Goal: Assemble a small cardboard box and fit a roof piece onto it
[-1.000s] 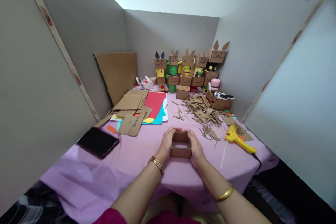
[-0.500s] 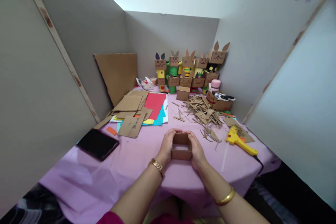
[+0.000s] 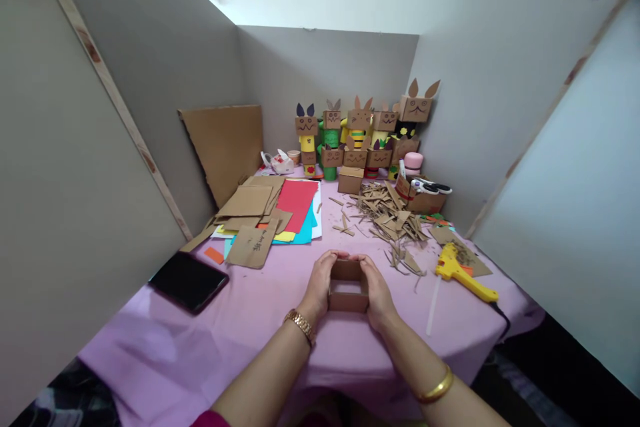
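Between my two hands a small square cardboard frame (image 3: 349,302), open at the top, rests on the pink-lilac cloth, which shows through its middle. My left hand (image 3: 320,285) wraps its left side, with the fingertips curling round the far wall. On the opposite side my right hand (image 3: 378,290) presses the right wall, its fingers also bent over the far edge. The fingertips of both hands nearly meet behind the frame. Off to the right lies a yellow hot glue gun (image 3: 463,272) with a clear glue stick (image 3: 433,307) beside its tip.
A black tablet (image 3: 189,281) lies at left, below stacked cardboard pieces (image 3: 245,203) and coloured paper (image 3: 297,203). Cardboard scraps (image 3: 387,210) are heaped right of centre. Cardboard animal figures (image 3: 357,120) stand at the back, near a box (image 3: 427,200) holding scissors. Grey panels enclose the table.
The whole view has shifted slightly, so things sit a little lower in the picture. Both hands keep their hold on the cardboard frame, with hardly any other movement.
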